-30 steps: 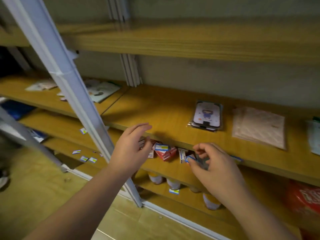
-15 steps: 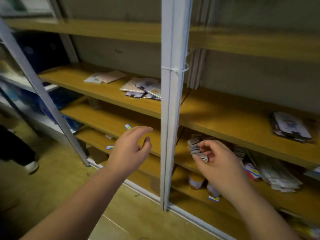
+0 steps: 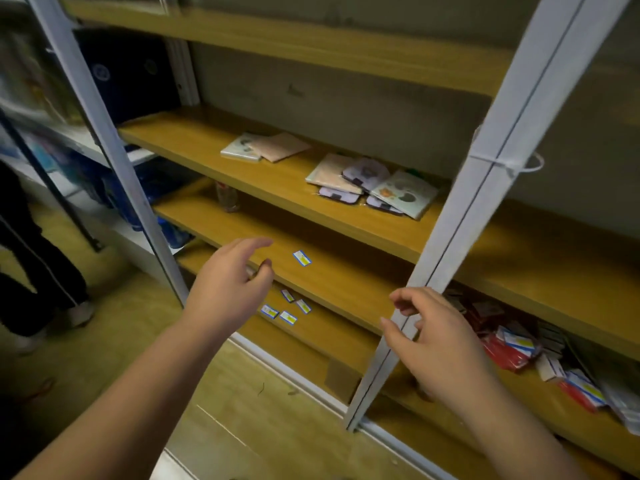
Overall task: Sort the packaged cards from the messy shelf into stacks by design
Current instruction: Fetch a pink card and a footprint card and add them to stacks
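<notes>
Two piles of packaged cards (image 3: 372,185) on the shelf (image 3: 214,140) — left hand (image 3: 228,289) and right hand (image 3: 440,344) loosely spread, holding nothing.

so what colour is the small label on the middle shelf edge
White with a blue border and yellow patch, head view.

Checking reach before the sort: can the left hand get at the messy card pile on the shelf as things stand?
Probably yes. The left hand is open and empty, below the card pile, with only open shelf front between; the white post stands off to the right.
</notes>
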The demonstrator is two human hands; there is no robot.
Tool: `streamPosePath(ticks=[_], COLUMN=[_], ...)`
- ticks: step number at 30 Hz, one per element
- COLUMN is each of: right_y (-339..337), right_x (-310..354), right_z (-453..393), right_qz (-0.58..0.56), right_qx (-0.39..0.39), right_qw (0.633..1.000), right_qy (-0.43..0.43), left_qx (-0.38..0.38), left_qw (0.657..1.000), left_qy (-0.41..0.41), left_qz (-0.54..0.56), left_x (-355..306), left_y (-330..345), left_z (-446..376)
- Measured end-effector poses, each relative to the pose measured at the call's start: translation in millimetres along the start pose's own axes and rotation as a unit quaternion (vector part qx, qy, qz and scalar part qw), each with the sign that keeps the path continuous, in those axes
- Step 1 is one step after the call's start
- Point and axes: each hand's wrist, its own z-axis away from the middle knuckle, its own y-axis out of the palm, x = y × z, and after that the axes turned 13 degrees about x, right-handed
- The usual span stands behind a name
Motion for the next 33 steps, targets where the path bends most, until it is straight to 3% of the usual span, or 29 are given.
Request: streamPosePath(ticks=[3, 9, 16, 33], right_y=[2.9, -0.4, 1.7, 32.0], right_x=[10.5, 36.4, 59.9, 100.6], right_z=[-36.2, -122.3, -190.4, -296.4], right_qz=[0.025, 0.069, 0.075, 0.095], right_qx=[-0.008, -0.008, 0.019, -0.016], right_qw=[0.999, 0.992, 0.989, 0.994], right_qy=[-0.035, -0.106, -0.129, -0.054], left_qx=[0.024, -0.023, -0.039, 0.036], left_qw=[0.999, 0.993, 0.989, 0.99], left_qy=[-0.028, -0.05, -0.077, -0.056], left_qz=[-0.033, -0.106, -0.123, -0.123], left_x=[15.4, 35.4, 52.9, 140.7], left_y=[-10.7, -46.8, -67.2, -83.2], left_z=[-22.7, -76.9, -121.8, -292.9])
